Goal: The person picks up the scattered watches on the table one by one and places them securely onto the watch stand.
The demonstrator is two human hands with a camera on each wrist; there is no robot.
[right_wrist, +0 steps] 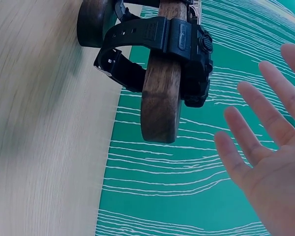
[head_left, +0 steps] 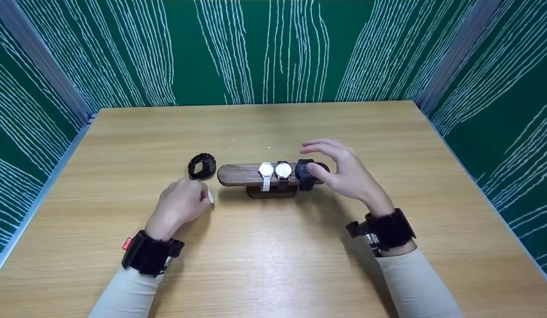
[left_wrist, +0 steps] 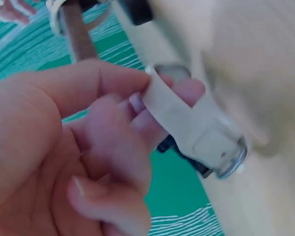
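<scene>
My left hand [head_left: 178, 204] pinches a watch with a white strap [left_wrist: 179, 115], buckle end hanging free in the left wrist view; most of that watch is hidden under the hand in the head view. My right hand [head_left: 346, 172] has its fingers spread at the right end of a dark wooden watch stand [head_left: 238, 176]. Across that end sits a bulky black watch [right_wrist: 191, 59], its strap looped around the bar. Further left on the bar are a dark-strapped watch [head_left: 283, 170] with a pale round dial and a white-strapped watch [head_left: 266, 169].
Another black watch [head_left: 207, 166] lies on the wooden table [head_left: 264, 247], just beyond my left hand and left of the stand. Several tiny white specks dot the tabletop behind the stand. Green panels [head_left: 278, 53] with white lines enclose the table's back and sides.
</scene>
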